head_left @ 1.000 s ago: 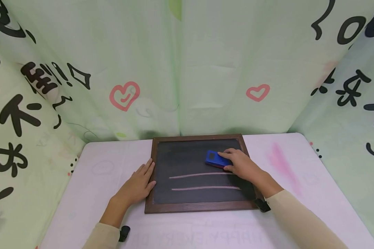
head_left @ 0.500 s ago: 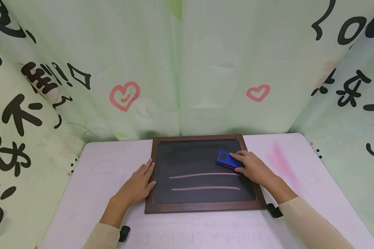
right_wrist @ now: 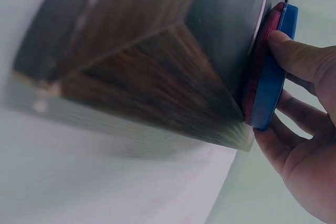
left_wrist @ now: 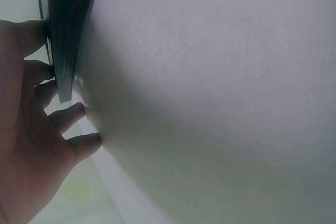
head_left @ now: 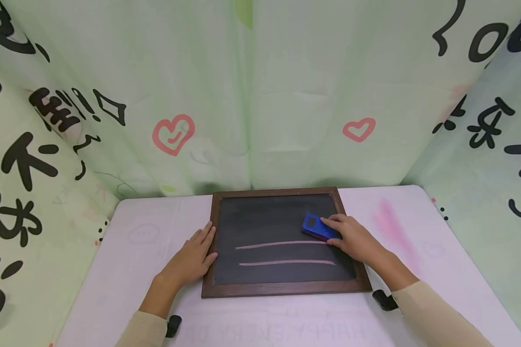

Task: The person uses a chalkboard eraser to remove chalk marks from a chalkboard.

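A blackboard [head_left: 260, 219] in a brown wooden frame lies on the table, with two pink chalk lines [head_left: 282, 262] across its lower half. My right hand [head_left: 353, 238] grips a blue blackboard eraser [head_left: 319, 227] on the board's right side, just above the upper line. In the right wrist view the eraser [right_wrist: 275, 72] shows a dark red pad against the board, with thumb and fingers holding its blue back. My left hand [head_left: 191, 258] rests on the frame's left edge with its fingers extended. The left wrist view shows those fingers [left_wrist: 68, 116] beside the frame's side.
The table [head_left: 143, 231] has a white cover with a pink smear [head_left: 392, 226] on the right. Green curtains [head_left: 295, 96] with black writing and red hearts stand behind and on both sides. Black wrist cameras [head_left: 385, 300] sit by both sleeves.
The eraser in my right hand has moved right along the board, then slightly down toward the upper chalk line. My left hand stays in place.
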Motion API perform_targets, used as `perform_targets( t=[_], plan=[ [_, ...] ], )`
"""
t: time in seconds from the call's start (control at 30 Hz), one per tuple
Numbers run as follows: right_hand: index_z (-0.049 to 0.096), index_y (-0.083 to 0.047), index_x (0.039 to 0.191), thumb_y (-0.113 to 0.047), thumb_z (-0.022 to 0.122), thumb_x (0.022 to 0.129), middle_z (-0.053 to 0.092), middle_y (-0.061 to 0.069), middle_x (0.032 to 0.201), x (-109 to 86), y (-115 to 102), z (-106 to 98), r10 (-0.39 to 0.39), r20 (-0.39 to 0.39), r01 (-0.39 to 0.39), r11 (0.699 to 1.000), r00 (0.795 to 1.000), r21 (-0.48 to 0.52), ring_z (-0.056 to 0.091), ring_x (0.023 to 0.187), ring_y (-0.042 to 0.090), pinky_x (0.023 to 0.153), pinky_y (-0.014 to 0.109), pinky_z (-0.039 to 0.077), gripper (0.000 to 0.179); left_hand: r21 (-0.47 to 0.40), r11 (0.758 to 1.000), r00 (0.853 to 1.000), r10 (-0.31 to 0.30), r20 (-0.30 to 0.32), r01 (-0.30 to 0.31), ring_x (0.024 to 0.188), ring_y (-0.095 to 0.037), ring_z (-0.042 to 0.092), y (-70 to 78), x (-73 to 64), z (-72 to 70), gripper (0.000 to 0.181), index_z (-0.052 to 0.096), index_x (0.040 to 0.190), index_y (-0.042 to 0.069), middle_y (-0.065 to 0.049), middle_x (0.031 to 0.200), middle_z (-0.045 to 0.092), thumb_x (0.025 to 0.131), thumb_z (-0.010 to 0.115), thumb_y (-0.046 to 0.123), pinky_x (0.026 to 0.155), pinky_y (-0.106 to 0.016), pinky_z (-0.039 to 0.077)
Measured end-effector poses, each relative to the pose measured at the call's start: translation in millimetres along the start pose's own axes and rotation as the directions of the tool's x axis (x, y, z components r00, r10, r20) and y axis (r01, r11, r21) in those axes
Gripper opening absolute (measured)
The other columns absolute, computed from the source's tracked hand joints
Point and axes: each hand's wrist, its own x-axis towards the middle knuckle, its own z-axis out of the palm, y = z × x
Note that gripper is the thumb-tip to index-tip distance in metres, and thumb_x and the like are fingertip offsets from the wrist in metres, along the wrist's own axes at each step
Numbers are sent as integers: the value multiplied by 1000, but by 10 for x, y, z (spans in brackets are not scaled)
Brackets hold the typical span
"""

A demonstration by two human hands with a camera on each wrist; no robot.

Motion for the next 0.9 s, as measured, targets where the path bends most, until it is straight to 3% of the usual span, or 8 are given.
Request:
perform_targets(
  t=[0.5, 0.9],
  plan=[
    [58, -2, 146, -18, 81, 90, 61, 21, 135, -191, -85, 96, -27, -46, 28, 999, 999, 18, 60, 121, 43, 100, 57, 53, 63, 3, 1000, 1000, 7, 3, -7, 157, -44, 22, 0, -7, -8, 72, 18, 165, 3, -12, 174, 11, 109, 51, 32, 120, -68, 28],
    [59, -3, 146, -21, 81, 90, 61, 21, 135, -164, -180, 121, -16, -30, 16, 1000, 999, 17, 59, 124, 43, 101, 57, 53, 63, 5, 1000, 1000, 8, -7, -8, 157, -44, 22, -6, -17, -1, 71, 18, 165, 3, -12, 174, 12, 109, 51, 32, 119, -68, 29]
  ],
)
